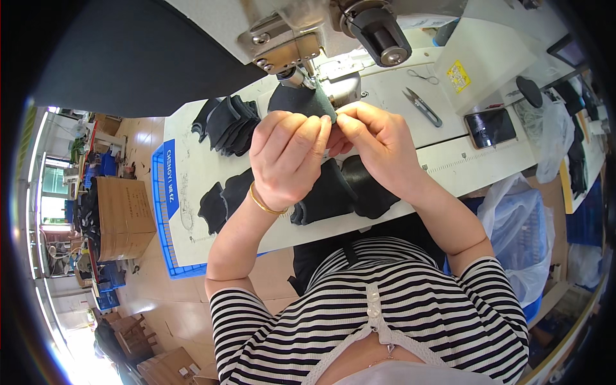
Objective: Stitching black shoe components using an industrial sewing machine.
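Note:
A dark fabric piece (296,100) with a grey-green edge lies under the head of a sewing machine (289,54). My left hand (287,151) is closed, its thumb and fingertips pinching the near corner of this piece. Right beside it, my right hand (375,140) pinches the same edge, fingertips almost meeting the left ones. The fingers partly hide the gripped corner. Below my wrists, more cut black pieces (327,192) lie overlapping on the white table (256,234). A stack of similar black pieces (234,125) sits left of my left hand.
Thread snips (423,107) and a phone (490,128) lie on the table at the right. A blue crate (168,218) stands by the table's left edge. Plastic-lined blue bin (523,237) sits at the right. Cardboard box (125,218) stands farther left.

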A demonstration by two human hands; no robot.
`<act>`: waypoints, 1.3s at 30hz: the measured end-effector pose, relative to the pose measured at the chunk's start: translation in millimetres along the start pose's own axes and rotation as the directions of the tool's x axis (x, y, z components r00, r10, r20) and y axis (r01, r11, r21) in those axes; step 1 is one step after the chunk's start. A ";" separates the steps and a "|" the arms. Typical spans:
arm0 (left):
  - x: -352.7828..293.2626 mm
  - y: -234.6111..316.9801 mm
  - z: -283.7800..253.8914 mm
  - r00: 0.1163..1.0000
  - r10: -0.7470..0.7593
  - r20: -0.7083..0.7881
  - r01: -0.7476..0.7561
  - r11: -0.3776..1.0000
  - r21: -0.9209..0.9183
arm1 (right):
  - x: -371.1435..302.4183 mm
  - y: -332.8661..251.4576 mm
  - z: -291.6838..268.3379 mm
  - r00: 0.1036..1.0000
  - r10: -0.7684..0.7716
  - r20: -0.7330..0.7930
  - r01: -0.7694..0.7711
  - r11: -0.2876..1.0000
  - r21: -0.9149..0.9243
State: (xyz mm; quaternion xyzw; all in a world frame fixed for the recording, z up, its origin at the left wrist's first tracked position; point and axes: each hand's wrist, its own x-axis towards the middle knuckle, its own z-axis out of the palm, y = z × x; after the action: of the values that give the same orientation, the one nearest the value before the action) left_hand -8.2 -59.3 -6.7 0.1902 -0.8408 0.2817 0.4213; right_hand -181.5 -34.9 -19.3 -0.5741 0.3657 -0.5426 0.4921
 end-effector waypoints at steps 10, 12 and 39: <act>1.0 12.6 -2.5 0.987 -0.161 0.029 0.157 0.981 0.112 | 1.6 0.5 1.9 0.999 0.015 -0.031 -0.016 0.999 -0.040; -4.8 10.9 0.9 0.985 -0.170 -0.015 0.170 0.974 0.151 | 0.6 -1.4 3.9 0.999 0.029 -0.025 -0.029 0.999 -0.035; -11.8 -35.7 25.3 0.989 0.043 -0.143 -0.029 0.994 0.101 | 3.5 5.1 10.5 0.994 0.067 -0.080 -0.062 0.996 0.063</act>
State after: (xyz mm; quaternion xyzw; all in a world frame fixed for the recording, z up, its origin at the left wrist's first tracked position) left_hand 3.3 -101.8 -17.4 0.1747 -0.7965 0.3434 0.4660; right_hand -170.1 -37.7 -22.5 -0.5240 0.3877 -0.5604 0.5110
